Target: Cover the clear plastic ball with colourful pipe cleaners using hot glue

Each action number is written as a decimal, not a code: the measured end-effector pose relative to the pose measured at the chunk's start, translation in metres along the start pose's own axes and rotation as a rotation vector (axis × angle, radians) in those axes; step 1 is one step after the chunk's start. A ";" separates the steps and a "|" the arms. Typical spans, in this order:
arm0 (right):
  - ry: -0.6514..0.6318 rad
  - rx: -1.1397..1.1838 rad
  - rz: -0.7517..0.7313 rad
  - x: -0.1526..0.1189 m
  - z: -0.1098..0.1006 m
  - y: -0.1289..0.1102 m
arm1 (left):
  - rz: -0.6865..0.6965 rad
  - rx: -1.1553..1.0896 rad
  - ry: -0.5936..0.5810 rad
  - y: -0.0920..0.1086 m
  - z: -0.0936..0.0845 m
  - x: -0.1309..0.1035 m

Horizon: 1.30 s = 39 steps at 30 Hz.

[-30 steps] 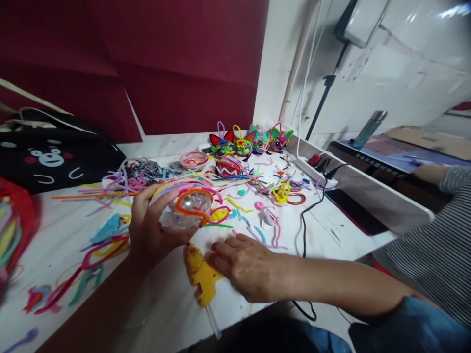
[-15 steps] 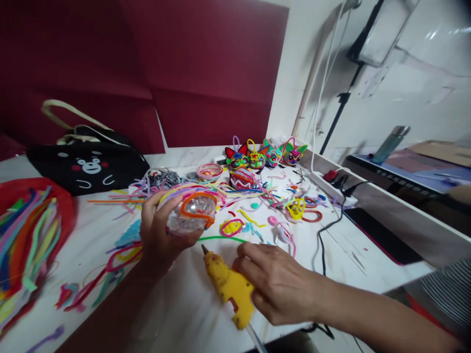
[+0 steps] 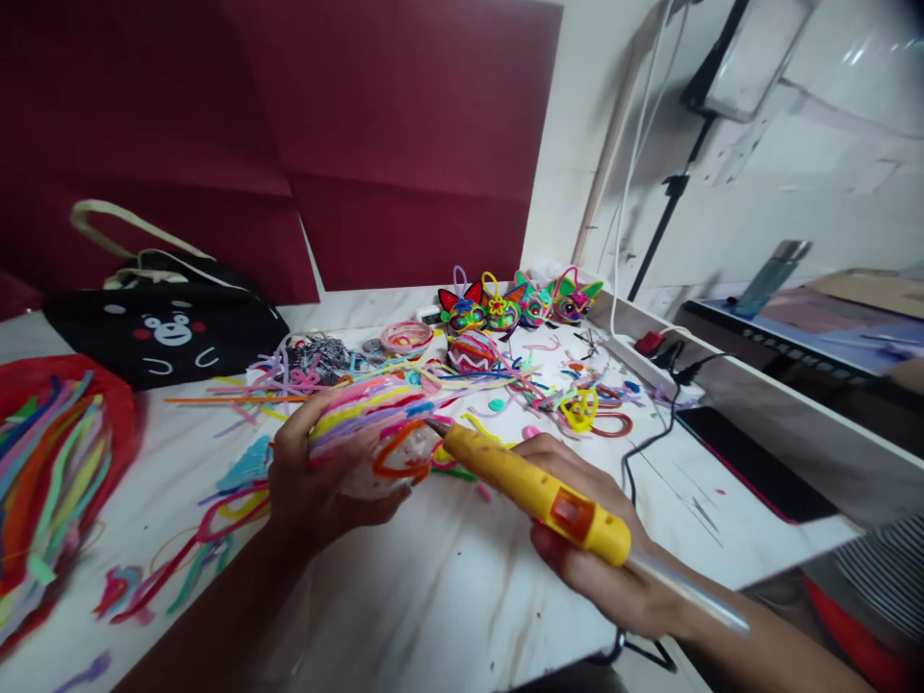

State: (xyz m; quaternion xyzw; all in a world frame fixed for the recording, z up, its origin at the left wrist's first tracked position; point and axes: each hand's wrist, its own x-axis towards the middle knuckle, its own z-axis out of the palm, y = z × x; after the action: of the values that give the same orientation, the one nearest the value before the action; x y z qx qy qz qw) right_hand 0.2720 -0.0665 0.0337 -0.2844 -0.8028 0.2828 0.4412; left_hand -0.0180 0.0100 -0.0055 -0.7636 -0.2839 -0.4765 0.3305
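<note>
My left hand [image 3: 318, 481] is wrapped round a clear plastic ball [image 3: 368, 476] partly covered in colourful pipe cleaners, with an orange pipe cleaner [image 3: 397, 467] curving over its bare side. In my right hand [image 3: 577, 568] is a yellow hot glue gun [image 3: 524, 476], a clear glue stick [image 3: 685, 587] jutting from its back end. The gun's metal nozzle points at the ball's upper right and looks close to the orange strip; whether they touch I cannot tell. Part of a green pipe cleaner [image 3: 458, 473] shows behind the gun.
Several finished pipe-cleaner animal heads [image 3: 498, 308] stand at the back. Loose pipe-cleaner scraps litter the white table [image 3: 433, 616]. A red bag of strips [image 3: 130, 414] and a black bag [image 3: 166, 337] lie left; a phone [image 3: 751, 462], cable [image 3: 631, 481] and power strip [image 3: 650, 361] lie right.
My right hand has turned and raised the glue gun, bringing its nozzle up to the ball. My left hand has tilted the ball, showing more of its striped side.
</note>
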 end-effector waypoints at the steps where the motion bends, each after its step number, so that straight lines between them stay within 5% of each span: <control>1: 0.007 0.029 0.023 0.001 -0.002 -0.002 | 0.007 -0.010 -0.006 -0.002 0.000 -0.002; 6: -0.014 0.099 0.113 0.001 -0.007 -0.004 | 0.043 -0.041 -0.013 -0.006 -0.001 -0.007; 18: -0.060 0.008 0.057 0.002 0.006 -0.008 | 0.137 -0.004 -0.053 -0.003 -0.004 -0.001; 39: -0.124 -0.105 0.136 -0.005 0.007 -0.008 | 0.062 0.009 -0.068 0.002 -0.004 -0.002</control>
State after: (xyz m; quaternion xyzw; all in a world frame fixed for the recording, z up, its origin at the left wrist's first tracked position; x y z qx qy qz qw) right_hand 0.2665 -0.0769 0.0338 -0.3429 -0.8212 0.2866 0.3548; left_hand -0.0201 0.0053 -0.0067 -0.7862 -0.2733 -0.4387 0.3387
